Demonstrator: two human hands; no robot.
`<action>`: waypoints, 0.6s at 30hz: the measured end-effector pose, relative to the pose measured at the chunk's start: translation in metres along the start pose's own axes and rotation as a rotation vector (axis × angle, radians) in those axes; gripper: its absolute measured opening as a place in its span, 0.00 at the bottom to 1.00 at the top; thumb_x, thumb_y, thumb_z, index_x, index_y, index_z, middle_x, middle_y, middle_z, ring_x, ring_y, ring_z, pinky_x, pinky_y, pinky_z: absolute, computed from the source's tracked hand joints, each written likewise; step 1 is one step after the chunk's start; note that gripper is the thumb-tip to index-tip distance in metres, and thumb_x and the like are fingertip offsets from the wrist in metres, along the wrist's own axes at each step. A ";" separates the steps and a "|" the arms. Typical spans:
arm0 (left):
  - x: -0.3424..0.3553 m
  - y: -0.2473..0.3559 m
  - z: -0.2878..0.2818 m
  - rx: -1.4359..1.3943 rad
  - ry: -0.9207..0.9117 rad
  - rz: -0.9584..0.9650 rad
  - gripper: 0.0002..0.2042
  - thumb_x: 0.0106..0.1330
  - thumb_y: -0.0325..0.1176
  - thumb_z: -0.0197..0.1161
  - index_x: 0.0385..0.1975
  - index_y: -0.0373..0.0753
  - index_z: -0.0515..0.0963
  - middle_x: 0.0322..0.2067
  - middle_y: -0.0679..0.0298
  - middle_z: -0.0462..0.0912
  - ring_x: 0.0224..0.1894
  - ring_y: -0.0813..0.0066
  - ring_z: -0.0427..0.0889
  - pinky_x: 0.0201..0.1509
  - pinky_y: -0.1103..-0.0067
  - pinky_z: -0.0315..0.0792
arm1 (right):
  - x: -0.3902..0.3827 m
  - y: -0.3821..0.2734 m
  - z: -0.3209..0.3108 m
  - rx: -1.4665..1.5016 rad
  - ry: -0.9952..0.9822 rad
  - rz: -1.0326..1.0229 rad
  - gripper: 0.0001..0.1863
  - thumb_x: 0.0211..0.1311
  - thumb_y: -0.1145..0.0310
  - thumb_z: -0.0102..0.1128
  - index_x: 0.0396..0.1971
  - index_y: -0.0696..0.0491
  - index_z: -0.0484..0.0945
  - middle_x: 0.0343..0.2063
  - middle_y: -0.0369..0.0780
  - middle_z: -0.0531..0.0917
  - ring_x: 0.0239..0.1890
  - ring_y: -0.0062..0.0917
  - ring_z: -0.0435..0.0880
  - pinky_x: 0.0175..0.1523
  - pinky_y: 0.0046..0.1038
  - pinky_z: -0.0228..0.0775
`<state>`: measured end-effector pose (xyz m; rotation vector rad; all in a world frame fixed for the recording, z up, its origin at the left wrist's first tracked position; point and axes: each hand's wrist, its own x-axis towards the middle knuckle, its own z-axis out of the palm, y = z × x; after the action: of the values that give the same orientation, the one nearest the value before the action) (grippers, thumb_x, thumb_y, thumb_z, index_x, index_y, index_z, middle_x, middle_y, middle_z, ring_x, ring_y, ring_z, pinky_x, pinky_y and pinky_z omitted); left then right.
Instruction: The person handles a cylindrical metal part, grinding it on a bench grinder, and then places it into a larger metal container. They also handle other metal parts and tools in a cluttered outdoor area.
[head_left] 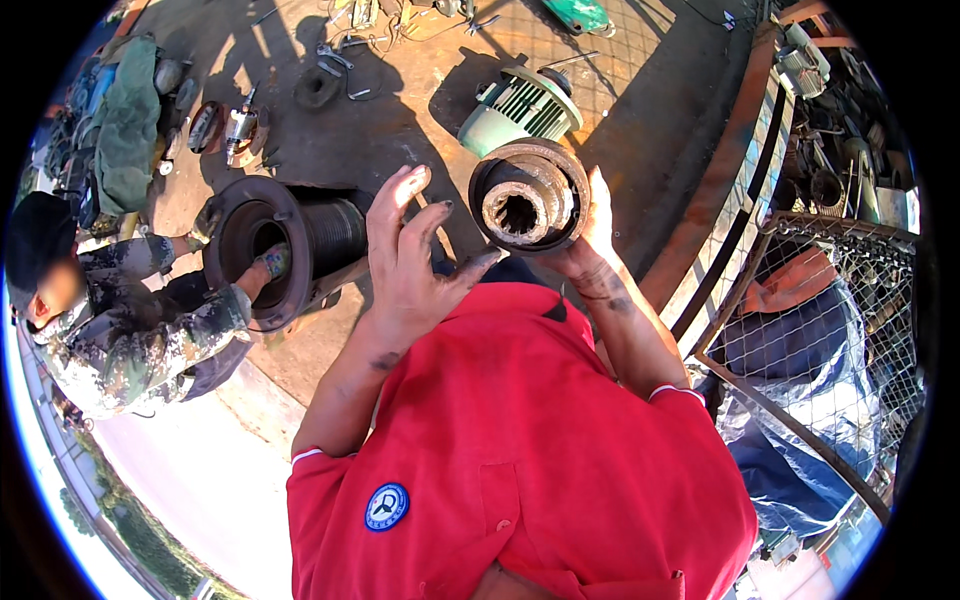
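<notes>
A rusty round metal sleeve with a toothed bore (527, 160) is held up in front of my chest, its open end facing me. My right hand (588, 238) grips its right side and underside, the thumb up along the rim. Soiled with dark grease, my left hand (408, 245) is raised just left of the sleeve, fingers spread and apart from it, holding nothing.
At left a co-worker in camouflage (150, 320) has one gloved hand inside a big flanged drum (225, 240) and the other at its rim. Beyond the sleeve sits a green electric motor (525, 105). Tools (335, 60) lie farther off; a wire-mesh fence (830, 330) stands right.
</notes>
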<state>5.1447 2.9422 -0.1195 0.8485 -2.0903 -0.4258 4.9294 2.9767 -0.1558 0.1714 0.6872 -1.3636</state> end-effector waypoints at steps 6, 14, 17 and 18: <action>0.010 0.002 0.031 -0.193 -0.252 -0.165 0.44 0.52 0.45 0.83 0.66 0.36 0.66 0.68 0.42 0.64 0.69 0.40 0.67 0.72 0.52 0.64 | 0.001 -0.008 -0.027 0.153 -0.078 0.089 0.43 0.70 0.31 0.49 0.71 0.51 0.69 0.67 0.45 0.76 0.67 0.39 0.76 0.74 0.51 0.63; 0.025 0.005 0.039 -0.165 -0.405 -0.384 0.37 0.50 0.37 0.82 0.59 0.31 0.70 0.65 0.44 0.67 0.68 0.45 0.70 0.70 0.59 0.68 | -0.008 -0.013 -0.027 -0.118 -0.218 0.010 0.43 0.69 0.34 0.57 0.72 0.51 0.66 0.66 0.41 0.77 0.65 0.33 0.77 0.68 0.44 0.70; 0.026 -0.009 0.045 -0.168 -0.432 -0.472 0.36 0.49 0.35 0.81 0.58 0.31 0.72 0.66 0.50 0.69 0.69 0.53 0.70 0.71 0.64 0.68 | 0.005 -0.009 -0.039 -0.123 -0.223 0.064 0.39 0.71 0.36 0.56 0.70 0.49 0.68 0.63 0.40 0.79 0.62 0.31 0.81 0.63 0.42 0.74; 0.025 -0.013 0.046 -0.169 -0.446 -0.472 0.37 0.49 0.35 0.81 0.59 0.30 0.72 0.66 0.49 0.68 0.69 0.51 0.70 0.71 0.63 0.68 | 0.010 -0.005 -0.042 -0.104 -0.233 0.090 0.38 0.71 0.36 0.56 0.70 0.49 0.69 0.62 0.40 0.80 0.61 0.32 0.81 0.62 0.42 0.76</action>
<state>5.1027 2.9160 -0.1407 1.2317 -2.1916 -1.1147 4.9101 2.9876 -0.1935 -0.0394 0.5466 -1.2352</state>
